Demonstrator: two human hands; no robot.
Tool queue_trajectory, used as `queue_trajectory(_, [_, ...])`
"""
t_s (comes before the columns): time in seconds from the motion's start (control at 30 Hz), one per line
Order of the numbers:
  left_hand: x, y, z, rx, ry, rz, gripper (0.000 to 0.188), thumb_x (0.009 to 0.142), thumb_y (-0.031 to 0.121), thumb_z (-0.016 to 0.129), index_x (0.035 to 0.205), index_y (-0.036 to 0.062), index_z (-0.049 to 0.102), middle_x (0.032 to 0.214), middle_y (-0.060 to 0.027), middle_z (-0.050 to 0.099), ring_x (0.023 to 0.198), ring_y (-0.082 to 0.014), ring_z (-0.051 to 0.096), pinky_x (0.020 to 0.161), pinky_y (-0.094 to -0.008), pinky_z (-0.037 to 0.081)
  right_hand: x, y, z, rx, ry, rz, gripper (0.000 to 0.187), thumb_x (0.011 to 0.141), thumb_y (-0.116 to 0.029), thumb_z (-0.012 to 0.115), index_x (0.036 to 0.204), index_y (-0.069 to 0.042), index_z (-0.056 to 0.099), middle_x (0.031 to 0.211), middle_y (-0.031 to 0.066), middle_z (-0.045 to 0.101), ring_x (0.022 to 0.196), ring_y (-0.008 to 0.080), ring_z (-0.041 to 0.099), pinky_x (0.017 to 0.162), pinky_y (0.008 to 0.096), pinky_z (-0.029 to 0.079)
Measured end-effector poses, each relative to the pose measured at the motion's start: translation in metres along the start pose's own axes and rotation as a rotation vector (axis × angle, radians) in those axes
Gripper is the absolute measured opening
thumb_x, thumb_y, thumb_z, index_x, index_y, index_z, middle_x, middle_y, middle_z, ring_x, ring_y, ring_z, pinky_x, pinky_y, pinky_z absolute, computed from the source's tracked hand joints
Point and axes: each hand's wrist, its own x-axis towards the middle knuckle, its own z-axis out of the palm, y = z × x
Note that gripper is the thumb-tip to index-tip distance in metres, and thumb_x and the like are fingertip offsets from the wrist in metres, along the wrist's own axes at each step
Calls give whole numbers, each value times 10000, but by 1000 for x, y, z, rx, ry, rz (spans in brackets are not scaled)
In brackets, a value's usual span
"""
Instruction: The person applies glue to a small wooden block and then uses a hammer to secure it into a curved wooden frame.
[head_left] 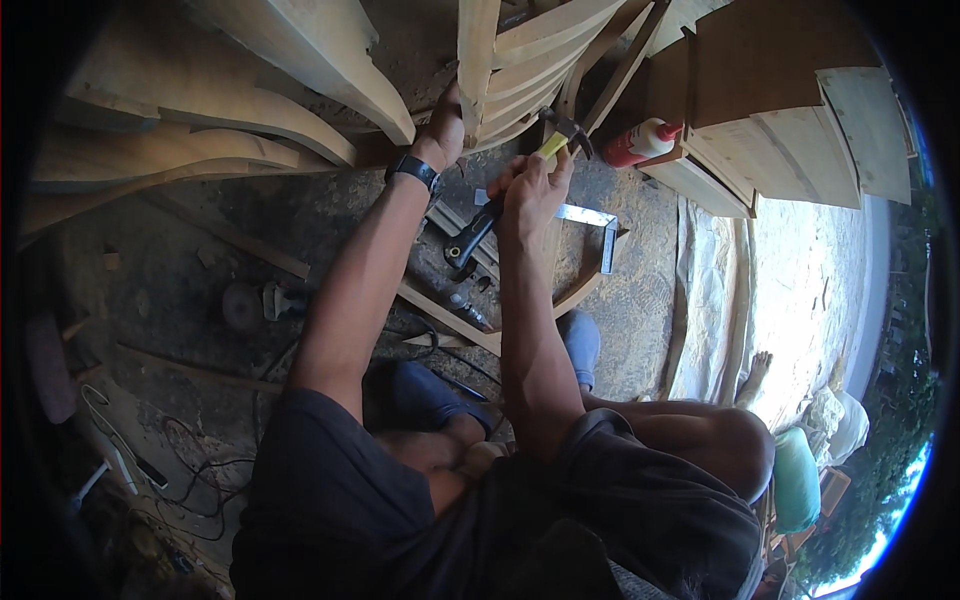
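Observation:
My right hand is closed round a hammer, gripping its yellow and black handle. The dark claw head is up beside the curved wooden slats. Just left of it, my left hand, with a dark watch on the wrist, grips the lower end of an upright wooden post; its fingers are partly hidden behind the wood. Below my right hand a try square with a shiny blade lies on the floor. Close to it are wooden strips and a black-handled tool.
Curved wooden legs and rails fill the upper left. A red and white glue bottle stands near wooden panels at right. A grinder-like tool and cables lie on the floor at left. Pale sheeting covers ground at right.

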Motion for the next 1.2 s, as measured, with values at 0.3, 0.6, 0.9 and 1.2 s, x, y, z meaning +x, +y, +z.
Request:
queue_trajectory(0.3, [-1,0,2,0,-1,9,514,1034,375,444,1452,77,479,1394,-35,559,1269,-149,515,1080,-314,394,-2,0,-1,67,20,1,379,1042,-104,366,1412,-75,288,785,83,509,464,136,472,382,300,447])
queue_trajectory(0.6, [8,-6,-8,7,-23,63,506,1033,377,442,1430,67,496,1373,-41,571,1249,-151,523,1077,-320,396,1,-15,-3,-5,6,-33,375,1045,-108,362,1406,-59,274,728,73,505,419,135,465,352,308,445])
queue_trajectory(0.9, [0,-2,2,13,-5,49,510,1033,362,442,1448,68,477,1391,-43,563,1269,-160,517,1082,-325,397,-1,5,-8,-7,-16,36,355,1041,-103,368,1390,-43,338,734,70,506,439,136,481,350,300,441])
queue_trajectory(1.2, [2,0,-7,-8,-16,59,520,1028,374,450,1443,62,478,1395,-52,558,1261,-165,520,1076,-331,403,5,-2,-26,-129,-105,65,388,1037,-129,405,1403,-30,320,781,95,529,469,148,487,386,319,444])
